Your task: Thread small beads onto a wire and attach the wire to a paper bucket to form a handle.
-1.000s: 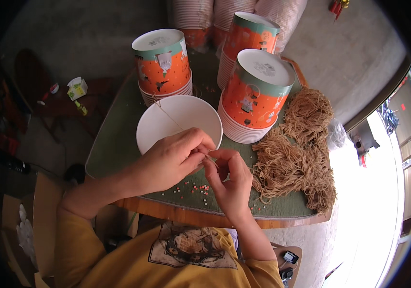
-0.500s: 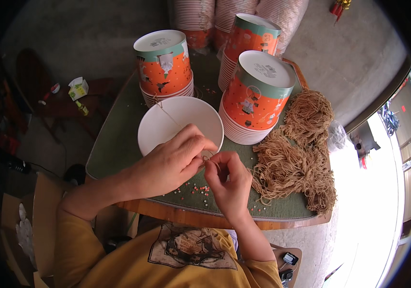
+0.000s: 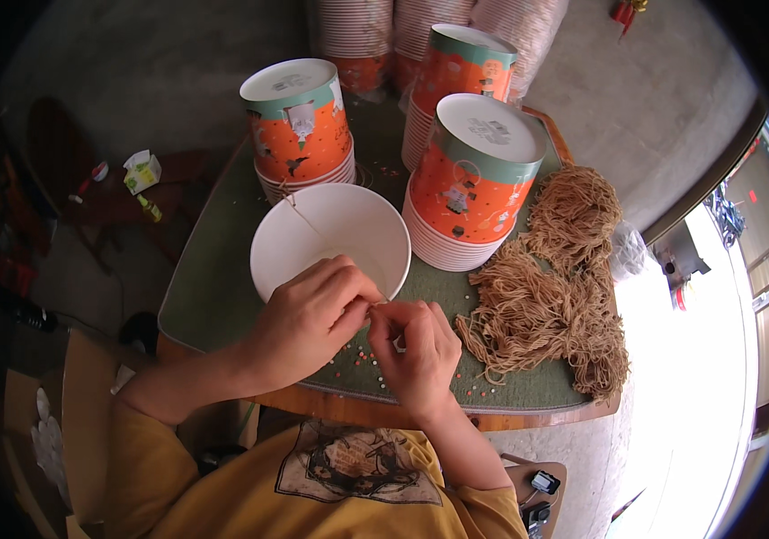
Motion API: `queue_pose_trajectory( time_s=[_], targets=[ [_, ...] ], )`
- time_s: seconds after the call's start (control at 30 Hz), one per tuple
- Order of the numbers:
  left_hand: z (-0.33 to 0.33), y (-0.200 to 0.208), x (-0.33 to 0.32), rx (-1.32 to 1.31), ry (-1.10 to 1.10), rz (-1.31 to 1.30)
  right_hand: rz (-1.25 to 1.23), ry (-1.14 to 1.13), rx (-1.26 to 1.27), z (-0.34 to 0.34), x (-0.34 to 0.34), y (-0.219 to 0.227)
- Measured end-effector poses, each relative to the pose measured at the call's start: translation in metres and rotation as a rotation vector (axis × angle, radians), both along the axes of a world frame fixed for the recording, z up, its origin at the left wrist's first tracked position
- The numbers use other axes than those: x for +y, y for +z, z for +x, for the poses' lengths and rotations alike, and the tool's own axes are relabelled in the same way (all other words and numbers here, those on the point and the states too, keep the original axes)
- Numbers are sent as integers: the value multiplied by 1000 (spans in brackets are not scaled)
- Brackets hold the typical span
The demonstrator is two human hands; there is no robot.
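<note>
Close together at the table's near side, my left hand (image 3: 312,316) and my right hand (image 3: 418,352) meet fingertip to fingertip. Both are closed in a pinch on a thin tan cord (image 3: 303,216); the pinched part is mostly hidden by my fingers. The cord runs up across a white paper bucket (image 3: 281,251), whose open mouth faces me, to its far rim. My left hand overlaps the bucket's near rim. Small white and orange beads (image 3: 357,359) lie scattered beneath my hands.
Upside-down stacks of orange buckets stand behind left (image 3: 299,135) and right (image 3: 474,180), with another farther back (image 3: 461,67). Tangled tan cords (image 3: 537,305) cover the right side of the green-topped table (image 3: 204,278). A cardboard box (image 3: 88,404) sits at lower left.
My fingertips have drawn together, and the small cord loop seen between them is now hidden. My right hand has moved slightly left. The whole view has shifted a little.
</note>
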State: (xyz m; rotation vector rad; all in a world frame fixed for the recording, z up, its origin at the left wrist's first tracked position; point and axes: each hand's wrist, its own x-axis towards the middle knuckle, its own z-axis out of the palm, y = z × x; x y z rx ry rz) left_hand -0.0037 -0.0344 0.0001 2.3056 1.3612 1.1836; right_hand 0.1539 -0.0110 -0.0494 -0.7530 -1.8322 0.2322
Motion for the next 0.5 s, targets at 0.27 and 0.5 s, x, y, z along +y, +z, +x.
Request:
queue_pose_trajectory(
  time_s=[0.27, 0.5],
  targets=[
    [-5, -2, -1, -128, -36, -105, 154, -8, -67, 0, 0, -6],
    [-7, 2, 2, -206, -97, -220, 40, 61, -8, -1, -4, -5]
  ],
)
